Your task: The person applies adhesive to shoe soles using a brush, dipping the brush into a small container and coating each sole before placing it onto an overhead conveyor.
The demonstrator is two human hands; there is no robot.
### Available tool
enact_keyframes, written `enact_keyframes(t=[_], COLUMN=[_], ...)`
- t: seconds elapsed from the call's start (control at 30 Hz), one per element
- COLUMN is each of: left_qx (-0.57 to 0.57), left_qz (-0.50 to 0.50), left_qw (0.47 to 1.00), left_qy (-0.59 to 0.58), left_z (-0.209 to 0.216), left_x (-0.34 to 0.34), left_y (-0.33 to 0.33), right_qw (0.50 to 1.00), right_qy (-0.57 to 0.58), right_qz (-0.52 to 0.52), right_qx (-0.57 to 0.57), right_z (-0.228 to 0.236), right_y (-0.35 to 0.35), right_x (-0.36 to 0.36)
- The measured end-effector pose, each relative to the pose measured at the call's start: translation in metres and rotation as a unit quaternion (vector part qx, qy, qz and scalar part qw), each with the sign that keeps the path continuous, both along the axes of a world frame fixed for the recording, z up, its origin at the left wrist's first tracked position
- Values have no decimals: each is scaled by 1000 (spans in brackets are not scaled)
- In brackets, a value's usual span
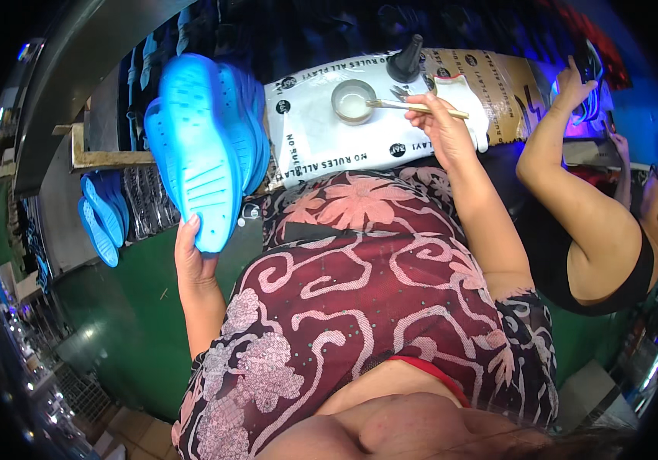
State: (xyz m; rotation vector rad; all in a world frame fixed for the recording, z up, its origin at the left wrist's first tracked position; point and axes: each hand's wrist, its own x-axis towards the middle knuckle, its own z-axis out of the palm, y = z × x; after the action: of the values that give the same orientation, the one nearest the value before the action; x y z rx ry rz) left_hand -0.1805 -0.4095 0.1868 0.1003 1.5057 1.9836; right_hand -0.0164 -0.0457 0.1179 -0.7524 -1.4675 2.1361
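My left hand grips the heel end of a bright blue shoe sole, held tilted with its ridged and perforated face showing. More blue soles stand close behind it. Between the fingers of my right hand is a slim brush, with its bristle end at the right rim of a small round bowl. Whitish liquid lies inside the bowl. A black bottle with a tapered neck stands just beyond the brush, and a dark metal tool lies partly hidden near my fingers.
White printed sheeting covers the work surface, with brown printed sheeting to the right. A white glove-like cloth lies beside my right hand. More blue soles sit at the left. At the right, a co-worker's arm reaches toward blue-lit items.
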Motion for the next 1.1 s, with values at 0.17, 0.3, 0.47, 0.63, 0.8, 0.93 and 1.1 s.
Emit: enact_keyframes(t=[0.17, 0.3, 0.47, 0.63, 0.8, 0.93, 1.1], left_qx=[-68, -32, -99, -111, -75, -113, -122], left_qz=[-157, -106, -48, -132, -73, -62, -42], left_qw=[985, 994, 984, 978, 992, 983, 981], left_qy=[36, 22, 141, 118, 64, 134, 143], left_z=[-10, -5, -26, -25, -30, -34, -32], left_x=[6, 11, 21, 18, 21, 13, 11], left_y=[22, 47, 49, 52, 64, 70, 88], right_qw=[987, 957, 935, 906, 906, 932, 873], right_qy=[-41, -105, -169, -190, -84, -49, -153], right_qz=[35, 31, 32, 46, -15, -36, 60], right_qx=[151, 268, 309, 375, 415, 358, 459], right_z=[1, 3, -7, -15, -13, 4, -4], right_y=[-1, -2, -2, -2, -1, 0, 1], right_x=[-21, -43, -59, -69, -66, -56, -55])
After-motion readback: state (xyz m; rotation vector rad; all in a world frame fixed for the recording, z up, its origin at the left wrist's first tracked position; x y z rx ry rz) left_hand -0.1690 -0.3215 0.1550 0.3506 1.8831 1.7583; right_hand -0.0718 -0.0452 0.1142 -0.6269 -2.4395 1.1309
